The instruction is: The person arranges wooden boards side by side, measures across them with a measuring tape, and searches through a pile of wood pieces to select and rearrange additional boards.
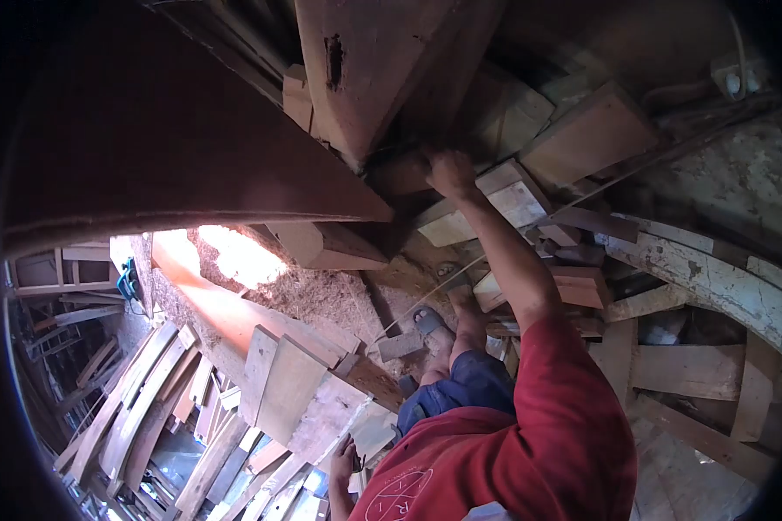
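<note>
The right hand [452,174] was bent at the end of a shadowed wooden block [401,175], which sat beside the tapered end of a big timber [356,78]; whether it gripped could not be told. The left hand [344,456] looked curled beside a small dark object [357,463], its hold unclear. The block was apparently not free of the pile; finished and remaining work could not be separated further.
</note>
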Tool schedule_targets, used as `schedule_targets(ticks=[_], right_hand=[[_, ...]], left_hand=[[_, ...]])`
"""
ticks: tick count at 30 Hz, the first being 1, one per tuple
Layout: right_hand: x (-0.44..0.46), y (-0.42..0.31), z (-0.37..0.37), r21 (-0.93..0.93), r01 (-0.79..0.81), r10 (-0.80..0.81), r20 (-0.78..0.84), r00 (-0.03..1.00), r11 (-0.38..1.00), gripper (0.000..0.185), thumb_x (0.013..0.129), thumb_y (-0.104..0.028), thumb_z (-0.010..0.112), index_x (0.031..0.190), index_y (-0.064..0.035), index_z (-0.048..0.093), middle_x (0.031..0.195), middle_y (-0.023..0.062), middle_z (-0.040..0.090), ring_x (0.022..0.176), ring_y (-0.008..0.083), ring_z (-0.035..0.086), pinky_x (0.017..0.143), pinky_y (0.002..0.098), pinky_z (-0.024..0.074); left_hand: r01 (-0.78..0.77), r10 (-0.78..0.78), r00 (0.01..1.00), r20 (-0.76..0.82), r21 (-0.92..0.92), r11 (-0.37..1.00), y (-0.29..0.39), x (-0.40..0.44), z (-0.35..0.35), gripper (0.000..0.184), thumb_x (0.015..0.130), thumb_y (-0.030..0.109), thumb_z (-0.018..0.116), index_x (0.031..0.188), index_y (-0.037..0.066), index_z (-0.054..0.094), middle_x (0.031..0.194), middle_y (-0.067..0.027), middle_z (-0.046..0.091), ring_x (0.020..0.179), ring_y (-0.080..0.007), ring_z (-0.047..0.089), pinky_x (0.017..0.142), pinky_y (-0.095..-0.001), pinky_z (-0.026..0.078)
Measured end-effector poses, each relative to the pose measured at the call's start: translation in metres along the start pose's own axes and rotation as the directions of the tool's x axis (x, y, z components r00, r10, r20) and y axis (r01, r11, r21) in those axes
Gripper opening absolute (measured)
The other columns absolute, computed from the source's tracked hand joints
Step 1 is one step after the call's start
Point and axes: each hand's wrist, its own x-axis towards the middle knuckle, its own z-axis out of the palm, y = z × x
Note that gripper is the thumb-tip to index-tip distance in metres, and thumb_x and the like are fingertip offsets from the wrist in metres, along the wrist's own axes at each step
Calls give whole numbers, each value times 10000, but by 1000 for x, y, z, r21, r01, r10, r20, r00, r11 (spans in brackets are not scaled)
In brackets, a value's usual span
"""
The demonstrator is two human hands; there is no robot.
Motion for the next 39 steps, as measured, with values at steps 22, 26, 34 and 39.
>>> schedule_targets(ticks=[22,26,34,39], right_hand=[[19,42,-3,-237,233,-55,580,813,943,513,804,-352,726,1225,-68,655,1251,190,654,1139,349,637,977,464,518],[43,13,-63,-45,341,-282,465,839,939,391,775,-346,727,982,-15,722,1025,230,703,959,383,687,828,472,547],[-75,-83,-283,-133,151,-97,345,934,980,381,766,-345,733,823,30,695,846,258,684,835,418,683,747,492,537],[-163,-125,-375,-101,145,-123,191,974,984,362,720,-236,817,987,-12,719,870,177,710,819,376,689,690,421,539]], left_hand=[[-26,32,999,25,-185,982,-57,25,42,443,1017,119,565,1458,107,525,1156,-41,675,780,-69,541,670,-228,468],[-109,110,994,1,-84,990,-67,31,40,446,1025,141,551,1467,106,512,1173,-60,688,704,-64,532,605,-224,455],[-111,117,989,85,-75,991,-34,33,67,431,1028,171,520,1459,156,529,856,-61,712,594,-80,540,541,-238,446],[-337,331,938,97,51,940,36,62,83,391,1013,242,538,1380,131,614,869,-89,715,700,-120,627,620,-281,488]])
